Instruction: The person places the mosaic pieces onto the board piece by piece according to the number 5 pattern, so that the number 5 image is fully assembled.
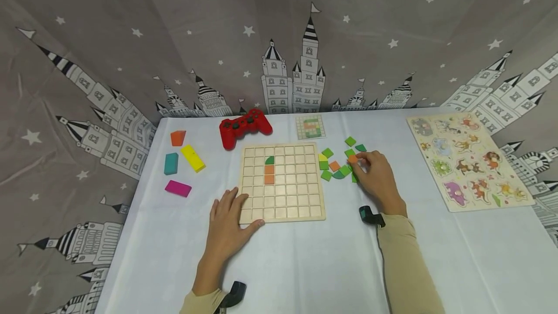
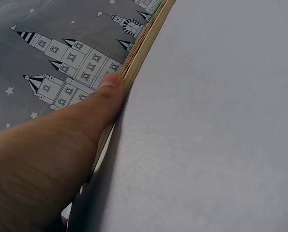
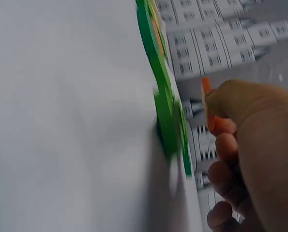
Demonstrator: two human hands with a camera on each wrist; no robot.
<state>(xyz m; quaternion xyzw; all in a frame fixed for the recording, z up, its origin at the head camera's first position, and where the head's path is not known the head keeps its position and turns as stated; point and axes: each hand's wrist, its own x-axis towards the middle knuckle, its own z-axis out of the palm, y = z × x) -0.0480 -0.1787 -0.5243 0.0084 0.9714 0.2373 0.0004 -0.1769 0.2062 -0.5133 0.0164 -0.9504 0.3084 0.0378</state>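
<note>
Wooden grid board [image 1: 282, 184], square-celled, flat on the white tablecloth [image 1: 305, 265] at centre; three cells filled in one column near its top: a green quarter-round tile [image 1: 270, 160] above two orange square tiles [image 1: 269, 174]. Left hand [image 1: 227, 224]: palm down on the cloth at the board's near-left corner, fingers straight and slightly spread over the corner cells, thumb along the near edge; the left wrist view shows the thumb tip [image 2: 111, 83] pressed against the board's side. Right hand [image 1: 378, 178]: just right of the board, over a loose heap of tiles; thumb and forefinger pinch one orange tile [image 1: 352, 158], the remaining fingers curled beneath, as the right wrist view confirms [image 3: 206, 104]. Loose tiles [image 1: 333, 166]: mostly green squares with one orange, scattered between the board's right edge and the right hand, some touching one another. Pattern card [image 1: 311, 127]: small, gridded, beyond the board's far-right corner. Red game controller [image 1: 245, 127]: beyond the board's far-left corner. Four coloured blocks, well left of the board: orange [image 1: 178, 137], yellow [image 1: 193, 158], teal [image 1: 171, 163], pink [image 1: 178, 188]. Animal peg puzzle [image 1: 468, 159]: far right, tilted. Backdrop: grey castle-and-star fabric [image 1: 131, 38].
</note>
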